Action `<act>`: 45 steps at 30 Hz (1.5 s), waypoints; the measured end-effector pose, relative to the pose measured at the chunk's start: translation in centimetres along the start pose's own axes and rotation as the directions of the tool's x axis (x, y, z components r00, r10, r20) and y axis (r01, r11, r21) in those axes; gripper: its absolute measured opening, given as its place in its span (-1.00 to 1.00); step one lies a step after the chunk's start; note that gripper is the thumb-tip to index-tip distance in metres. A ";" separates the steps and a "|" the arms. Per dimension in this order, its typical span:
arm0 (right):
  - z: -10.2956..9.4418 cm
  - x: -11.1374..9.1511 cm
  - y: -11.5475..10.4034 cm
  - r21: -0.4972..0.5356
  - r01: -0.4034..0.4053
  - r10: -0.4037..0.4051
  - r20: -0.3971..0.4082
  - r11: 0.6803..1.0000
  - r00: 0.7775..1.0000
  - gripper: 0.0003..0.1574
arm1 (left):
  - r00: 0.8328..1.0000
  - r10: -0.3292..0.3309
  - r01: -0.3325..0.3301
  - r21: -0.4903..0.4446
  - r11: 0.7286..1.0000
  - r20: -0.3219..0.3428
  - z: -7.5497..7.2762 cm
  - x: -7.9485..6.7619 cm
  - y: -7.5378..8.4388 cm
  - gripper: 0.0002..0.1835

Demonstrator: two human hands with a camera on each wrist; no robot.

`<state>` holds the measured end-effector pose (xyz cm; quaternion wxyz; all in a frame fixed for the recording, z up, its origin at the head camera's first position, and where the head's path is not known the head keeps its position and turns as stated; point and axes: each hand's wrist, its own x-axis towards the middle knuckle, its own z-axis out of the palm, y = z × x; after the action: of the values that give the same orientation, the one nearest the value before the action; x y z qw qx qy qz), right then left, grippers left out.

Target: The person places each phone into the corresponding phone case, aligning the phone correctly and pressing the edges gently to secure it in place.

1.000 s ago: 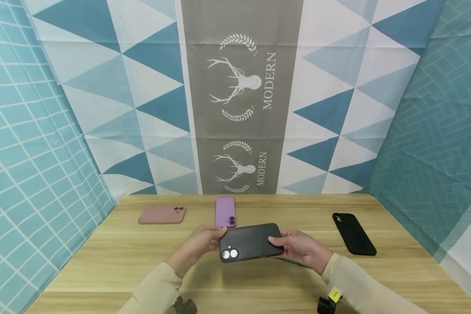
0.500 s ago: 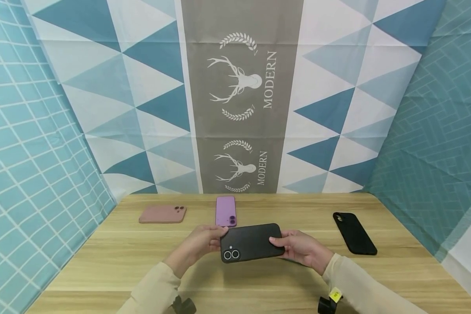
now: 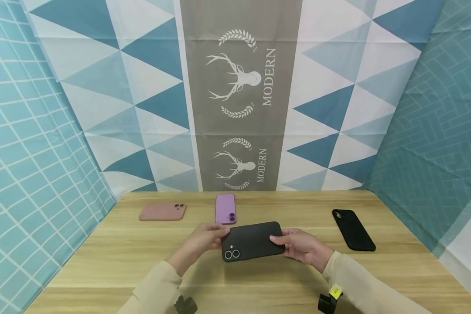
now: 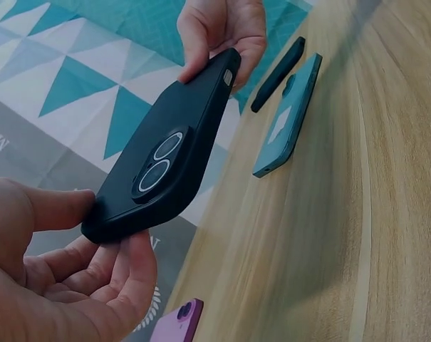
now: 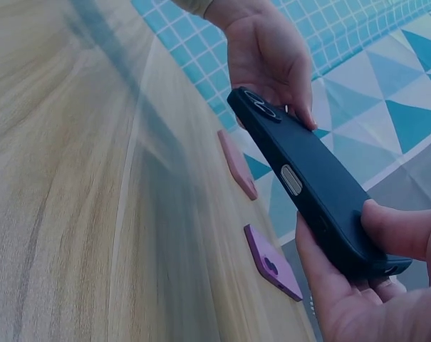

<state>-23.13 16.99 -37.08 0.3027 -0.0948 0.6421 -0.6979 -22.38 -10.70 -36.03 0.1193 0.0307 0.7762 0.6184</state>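
A phone in a black case (image 3: 253,240) is held up over the table, its back and two round camera lenses facing the head camera. My left hand (image 3: 204,240) pinches its camera end, thumb on the back and fingers underneath. At the opposite end my right hand (image 3: 304,247) grips it the same way. In the right wrist view the long side of the black-cased phone (image 5: 311,185) shows an oblong cutout. Beyond the hands lies a purple phone (image 3: 225,208), close to the left thumb in the head view.
A pink phone (image 3: 162,212) lies at the back left of the wooden table (image 3: 114,261). To the right is a black phone case (image 3: 354,230). The left wrist view shows a teal phone (image 4: 290,121) beside it, hidden in the head view. Patterned cloth (image 3: 239,109) hangs behind.
Both hands keep their grip on the black-cased phone, which has tilted slightly. The bright glare on its lenses has gone. The head view has dipped a little.
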 end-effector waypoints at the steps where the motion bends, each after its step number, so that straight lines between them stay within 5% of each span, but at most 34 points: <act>1: 0.0 0.0 0.0 0.002 0.002 -0.002 0.001 1.000 1.000 -0.29 | 1.000 -0.003 0.003 -0.006 1.000 0.001 0.0 0.0 0.0 -0.66; 29: 0.2 0.2 0.6 -0.008 -0.001 0.001 -0.018 1.000 1.000 -0.30 | 0.999 0.001 -0.001 0.016 1.000 -0.048 0.4 0.2 -0.6 -0.67; 45: 0.5 1.3 0.9 -0.048 0.011 -0.012 -0.025 0.999 1.000 -0.21 | 0.991 -0.014 0.017 0.019 1.000 -0.136 -0.3 0.1 -0.3 -0.73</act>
<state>-23.63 15.85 -38.16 0.2882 -0.0967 0.6618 -0.6853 -22.54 -11.02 -36.26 0.0708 -0.0163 0.7890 0.6100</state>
